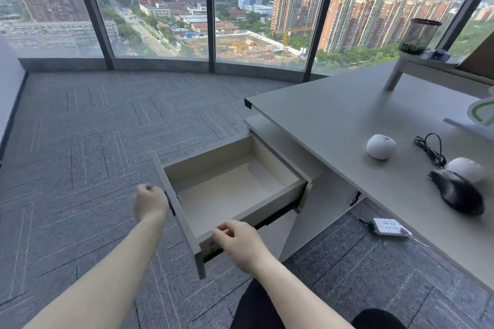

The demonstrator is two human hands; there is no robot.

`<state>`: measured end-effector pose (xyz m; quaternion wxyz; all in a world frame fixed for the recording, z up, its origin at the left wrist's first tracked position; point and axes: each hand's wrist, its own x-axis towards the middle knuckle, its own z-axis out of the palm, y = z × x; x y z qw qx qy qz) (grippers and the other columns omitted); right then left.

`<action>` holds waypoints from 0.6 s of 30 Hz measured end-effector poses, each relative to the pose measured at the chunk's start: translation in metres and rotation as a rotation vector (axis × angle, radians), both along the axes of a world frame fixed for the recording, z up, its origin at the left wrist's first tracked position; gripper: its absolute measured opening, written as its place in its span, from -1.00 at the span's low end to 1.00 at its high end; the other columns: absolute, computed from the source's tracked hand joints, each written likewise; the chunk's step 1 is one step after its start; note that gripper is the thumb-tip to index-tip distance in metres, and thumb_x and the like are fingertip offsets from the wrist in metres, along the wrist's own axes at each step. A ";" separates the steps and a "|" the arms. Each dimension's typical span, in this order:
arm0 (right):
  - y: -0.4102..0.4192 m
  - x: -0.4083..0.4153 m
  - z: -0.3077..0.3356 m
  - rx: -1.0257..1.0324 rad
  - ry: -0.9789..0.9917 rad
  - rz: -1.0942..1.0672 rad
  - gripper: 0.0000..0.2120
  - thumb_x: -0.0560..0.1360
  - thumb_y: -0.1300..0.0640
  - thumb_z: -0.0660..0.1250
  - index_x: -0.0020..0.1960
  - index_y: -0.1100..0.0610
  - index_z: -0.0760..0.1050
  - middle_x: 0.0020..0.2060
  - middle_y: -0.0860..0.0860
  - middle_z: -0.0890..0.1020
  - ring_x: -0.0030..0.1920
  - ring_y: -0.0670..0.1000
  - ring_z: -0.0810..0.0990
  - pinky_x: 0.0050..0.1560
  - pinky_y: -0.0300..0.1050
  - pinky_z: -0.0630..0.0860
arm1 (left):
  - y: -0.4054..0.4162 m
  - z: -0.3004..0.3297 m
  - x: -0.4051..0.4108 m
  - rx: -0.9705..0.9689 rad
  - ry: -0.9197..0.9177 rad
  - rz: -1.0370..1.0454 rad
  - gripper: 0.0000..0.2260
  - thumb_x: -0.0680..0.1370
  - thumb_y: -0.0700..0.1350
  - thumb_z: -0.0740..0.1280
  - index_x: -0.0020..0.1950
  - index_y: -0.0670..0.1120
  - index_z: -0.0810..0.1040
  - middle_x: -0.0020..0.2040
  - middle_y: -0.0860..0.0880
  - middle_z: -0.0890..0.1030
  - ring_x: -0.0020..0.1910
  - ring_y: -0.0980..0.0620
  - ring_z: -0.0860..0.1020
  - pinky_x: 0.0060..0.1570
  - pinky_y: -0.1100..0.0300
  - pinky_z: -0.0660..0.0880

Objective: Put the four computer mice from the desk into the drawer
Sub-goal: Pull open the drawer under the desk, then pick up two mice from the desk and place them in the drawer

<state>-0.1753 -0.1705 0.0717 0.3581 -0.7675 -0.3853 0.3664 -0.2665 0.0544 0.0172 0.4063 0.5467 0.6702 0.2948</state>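
The left hand [149, 201] is curled at the handle on the front panel of the open drawer [232, 189], apparently gripping it; the right hand [239, 243], loosely closed, is held empty at its near corner. Two white mice [381, 146] [466, 168] and a black mouse [458, 191] are seen by the table's [347, 115] near edge.

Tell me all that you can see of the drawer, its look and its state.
The drawer is pulled out from under the desk, open and empty. It looks like pale beige board with a grey front panel. The left hand is at the front panel's handle; the right hand is by its near corner.
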 end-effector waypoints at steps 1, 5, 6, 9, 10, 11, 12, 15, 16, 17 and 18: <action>-0.006 0.012 0.010 0.064 -0.008 -0.078 -0.76 0.56 -0.02 0.26 0.07 0.10 0.59 -0.10 -0.06 0.64 -0.09 -0.08 0.58 -0.06 -0.18 0.52 | -0.010 0.020 0.009 0.121 -0.006 -0.043 -0.71 0.55 -0.11 0.09 0.20 -0.14 0.45 0.17 -0.22 0.56 0.10 -0.24 0.52 0.04 -0.08 0.48; -0.044 0.080 0.051 0.331 -0.207 -0.396 -0.83 0.57 0.11 0.26 0.12 0.04 0.56 -0.10 -0.08 0.66 -0.11 -0.15 0.60 -0.14 -0.36 0.50 | -0.059 0.087 0.079 0.386 -0.136 -0.346 -0.73 0.59 -0.13 0.14 0.23 -0.17 0.48 0.13 -0.15 0.58 0.02 -0.07 0.52 -0.04 0.09 0.42; -0.056 0.098 0.061 0.383 -0.289 -0.473 -0.83 0.57 0.14 0.26 0.11 0.03 0.57 -0.10 -0.07 0.66 -0.11 -0.15 0.60 -0.15 -0.37 0.49 | -0.075 0.100 0.101 0.393 -0.182 -0.439 -0.74 0.59 -0.13 0.16 0.23 -0.17 0.49 0.12 -0.13 0.58 0.00 -0.03 0.53 -0.04 0.12 0.43; -0.098 0.158 0.084 0.438 -0.589 -0.672 -0.81 0.53 0.20 0.26 0.09 0.05 0.56 -0.02 -0.05 0.64 0.03 0.02 0.57 0.00 -0.13 0.47 | -0.123 0.128 0.171 0.380 -0.272 -0.680 -0.77 0.56 -0.12 0.24 0.18 -0.13 0.53 0.11 -0.11 0.61 0.04 -0.01 0.57 0.02 0.17 0.45; -0.113 0.177 0.089 0.413 -0.712 -0.729 -0.80 0.51 0.20 0.26 0.09 0.06 0.55 0.02 -0.02 0.63 0.08 0.08 0.54 0.05 -0.07 0.44 | -0.140 0.133 0.194 0.373 -0.272 -0.755 -0.76 0.54 -0.12 0.25 0.18 -0.12 0.53 0.12 -0.11 0.61 0.08 -0.02 0.57 0.06 0.16 0.46; -0.130 0.196 0.091 0.365 -0.835 -0.785 -0.78 0.48 0.19 0.27 0.10 0.07 0.55 0.06 0.04 0.61 0.11 0.15 0.52 0.09 -0.02 0.42 | -0.156 0.138 0.217 0.369 -0.260 -0.829 -0.74 0.53 -0.12 0.26 0.20 -0.11 0.53 0.15 -0.11 0.60 0.11 -0.04 0.57 0.11 0.13 0.47; -0.146 0.214 0.092 0.298 -0.924 -0.838 -0.74 0.44 0.19 0.30 0.12 0.09 0.54 0.11 0.10 0.59 0.13 0.22 0.50 0.14 0.05 0.39 | -0.173 0.142 0.238 0.364 -0.240 -0.896 -0.71 0.52 -0.11 0.27 0.23 -0.11 0.52 0.19 -0.11 0.58 0.15 -0.05 0.55 0.16 0.10 0.47; -0.185 0.255 0.087 0.048 -0.900 -0.975 -0.61 0.41 0.14 0.40 0.23 0.08 0.49 0.27 0.18 0.47 0.26 0.28 0.41 0.25 0.15 0.34 | -0.216 0.147 0.295 0.370 -0.163 -1.033 -0.62 0.51 -0.05 0.29 0.32 -0.08 0.45 0.30 -0.10 0.50 0.22 -0.08 0.50 0.11 0.16 0.41; -0.194 0.265 0.084 -0.041 -0.863 -0.989 -0.57 0.41 0.09 0.40 0.27 0.06 0.46 0.31 0.18 0.43 0.29 0.28 0.37 0.27 0.16 0.33 | -0.227 0.146 0.312 0.379 -0.127 -1.064 -0.59 0.51 -0.04 0.29 0.34 -0.07 0.42 0.32 -0.10 0.47 0.26 -0.09 0.47 0.08 0.17 0.38; -0.202 0.273 0.080 -0.127 -0.828 -0.980 -0.53 0.42 0.02 0.40 0.30 0.04 0.43 0.34 0.18 0.41 0.31 0.27 0.35 0.27 0.16 0.34 | -0.237 0.144 0.326 0.391 -0.086 -1.085 -0.57 0.51 -0.03 0.29 0.37 -0.06 0.39 0.34 -0.10 0.44 0.29 -0.10 0.43 0.08 0.15 0.36; -0.207 0.279 0.076 -0.198 -0.791 -0.955 -0.49 0.43 -0.06 0.39 0.34 0.02 0.39 0.35 0.17 0.39 0.31 0.27 0.35 0.26 0.14 0.36 | -0.245 0.142 0.338 0.406 -0.043 -1.096 -0.56 0.51 -0.02 0.29 0.38 -0.05 0.37 0.35 -0.10 0.42 0.32 -0.10 0.40 0.08 0.12 0.37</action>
